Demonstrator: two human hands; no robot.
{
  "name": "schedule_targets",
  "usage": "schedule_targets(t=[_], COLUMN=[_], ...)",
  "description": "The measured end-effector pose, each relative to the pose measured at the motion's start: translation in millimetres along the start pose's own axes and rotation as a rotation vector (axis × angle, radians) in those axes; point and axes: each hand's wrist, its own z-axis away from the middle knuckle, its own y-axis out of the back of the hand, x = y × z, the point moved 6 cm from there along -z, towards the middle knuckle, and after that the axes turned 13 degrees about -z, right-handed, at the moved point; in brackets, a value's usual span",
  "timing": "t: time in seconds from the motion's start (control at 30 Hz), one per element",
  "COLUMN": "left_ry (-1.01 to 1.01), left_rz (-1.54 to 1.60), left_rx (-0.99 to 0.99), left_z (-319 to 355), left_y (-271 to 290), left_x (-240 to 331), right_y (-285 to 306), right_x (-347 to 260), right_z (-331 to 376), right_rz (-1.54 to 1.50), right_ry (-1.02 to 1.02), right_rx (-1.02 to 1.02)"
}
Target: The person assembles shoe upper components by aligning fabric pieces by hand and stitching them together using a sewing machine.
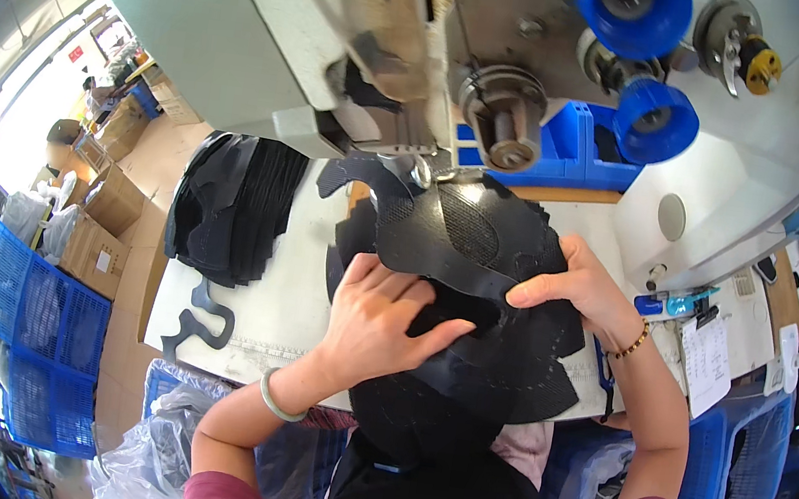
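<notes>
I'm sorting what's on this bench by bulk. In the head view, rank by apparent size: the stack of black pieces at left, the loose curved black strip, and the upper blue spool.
1. Stack of black pieces
2. Upper blue spool, though nearness to the camera may enlarge it
3. Curved black strip

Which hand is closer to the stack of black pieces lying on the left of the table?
Left. The left hand is just right of the stack; the right hand is farther right.

Brown cardboard boxes (104,231) stand on the floor at left, one bearing a small white label (103,260). A white printed sheet (705,360) lies on the worktop at right.
</notes>
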Motion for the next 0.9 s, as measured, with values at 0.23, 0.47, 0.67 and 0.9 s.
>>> schedule_targets(t=[0.23, 0.47, 0.67, 0.9], left_ry=[0.596, 0.714, 0.74, 0.758], left_rz=[0.7, 0.918, 1.025, 1.077], left_rx=[0.016, -0.121, -0.192, -0.206], left_z=[20, 15, 11, 11], left_y=[-5, -11, -9, -11], left_x=[-47, -57, -61, -66], right_y=[-5, -13, -29, -31], right_x=[-5, -4, -11, -7], right_z=[5, 12, 22, 21], right_rz=[-0.042, -0.016, -0.086, -0.073], right_ry=[0.055, 0.056, 0.08, 0.099], right_rx=[0.063, 0.117, 0.185, 0.117])
